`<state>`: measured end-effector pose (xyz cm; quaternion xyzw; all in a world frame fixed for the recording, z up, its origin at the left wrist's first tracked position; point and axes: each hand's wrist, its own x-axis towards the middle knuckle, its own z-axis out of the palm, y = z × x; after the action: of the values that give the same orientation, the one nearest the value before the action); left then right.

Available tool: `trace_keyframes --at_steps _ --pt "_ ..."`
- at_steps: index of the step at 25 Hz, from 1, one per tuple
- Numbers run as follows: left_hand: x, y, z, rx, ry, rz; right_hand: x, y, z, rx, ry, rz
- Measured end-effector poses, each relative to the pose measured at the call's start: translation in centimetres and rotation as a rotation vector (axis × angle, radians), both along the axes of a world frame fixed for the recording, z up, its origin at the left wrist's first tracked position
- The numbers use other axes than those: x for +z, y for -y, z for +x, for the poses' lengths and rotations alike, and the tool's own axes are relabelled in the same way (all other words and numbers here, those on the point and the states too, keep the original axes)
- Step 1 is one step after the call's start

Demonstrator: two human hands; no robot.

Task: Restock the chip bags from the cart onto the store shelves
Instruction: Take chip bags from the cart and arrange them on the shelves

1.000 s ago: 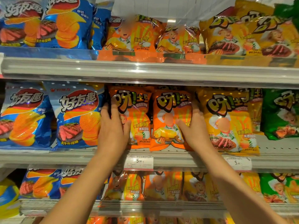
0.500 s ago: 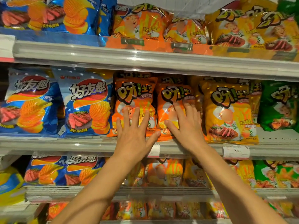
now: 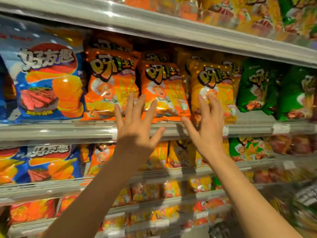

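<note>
Store shelving fills the view, several tiers, all blurred by head motion. Two orange chip bags (image 3: 111, 85) (image 3: 163, 91) stand upright side by side on the middle shelf (image 3: 56, 129), bottoms at the front lip, faces out, so labels read from the aisle. Placement looks done for these two.

Left hand (image 3: 137, 133) is raised in front of the shelf lip, fingers straight and spread, tips over the lower edges of both orange bags. Can't tell if they touch. Right hand (image 3: 208, 133) likewise flat and spread, fingertips over the lower part of the yellow bag (image 3: 214, 90) just beside. Neither hand holds anything. Reads as squaring up the row rather than gripping.

Blue bags (image 3: 46, 83) sit left of the orange ones, green bags (image 3: 257, 90) right of the yellow: sorted in blocks by colour. Shelves above and below carry the same order. Cart not in view.

Risk: puffy bags tip forward easily.
</note>
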<state>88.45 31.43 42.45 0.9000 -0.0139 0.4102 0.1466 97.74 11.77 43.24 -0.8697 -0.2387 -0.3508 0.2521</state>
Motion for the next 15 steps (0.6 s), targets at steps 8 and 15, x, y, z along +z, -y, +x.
trace_keyframes --at_steps 8,15 --pt "1.1 13.5 4.6 -0.163 0.052 0.044 0.8 9.9 2.3 0.217 -0.258 0.107" --pt "-8.5 34.1 10.2 -0.506 -0.079 0.110 -3.9 33.9 5.1 0.040 -0.109 0.529"
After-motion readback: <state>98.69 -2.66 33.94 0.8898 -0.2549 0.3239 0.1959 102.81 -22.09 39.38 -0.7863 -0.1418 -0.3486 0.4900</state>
